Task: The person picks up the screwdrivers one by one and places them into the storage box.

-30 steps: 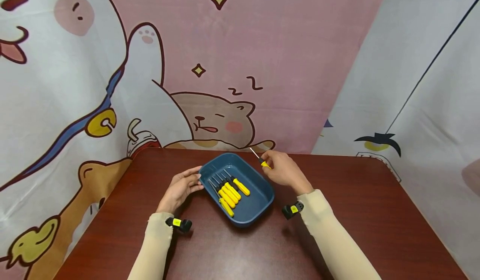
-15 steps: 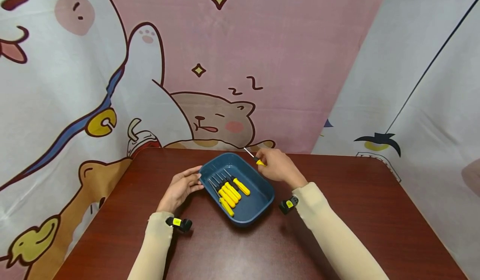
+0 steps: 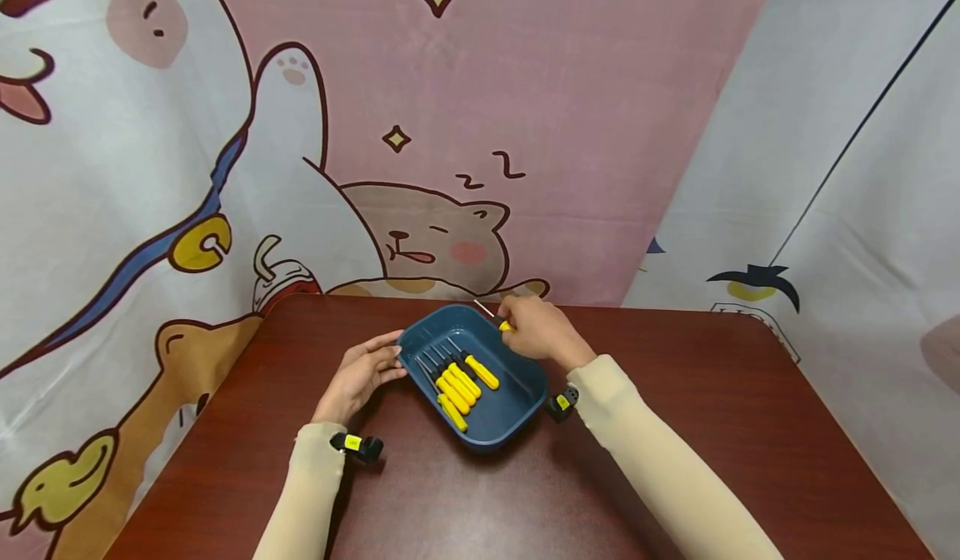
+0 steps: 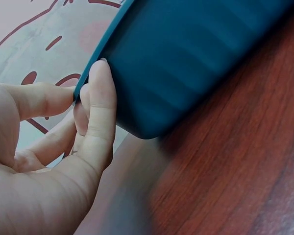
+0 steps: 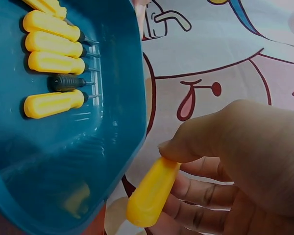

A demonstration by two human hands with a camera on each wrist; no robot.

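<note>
Right hand (image 3: pixel 536 332) moved left over tray (image 3: pixel 517 406), pinching screwdriver (image 3: pixel 495 320); left hand (image 3: pixel 360 377) fingers straight on rim

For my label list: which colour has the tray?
Dark blue; the tray shows best in the head view.

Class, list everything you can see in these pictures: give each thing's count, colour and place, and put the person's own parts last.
tray: one, dark blue, middle of the table.
screwdrivers in tray: about five, mostly yellow handles, side by side.
held screwdriver: one, yellow handle, at the tray's far rim.
table: one, dark red-brown wood.
backdrop: cartoon-printed cloth, pink and white, behind the table.
left hand: touches the tray's left rim.
right hand: pinches the held screwdriver.
</note>
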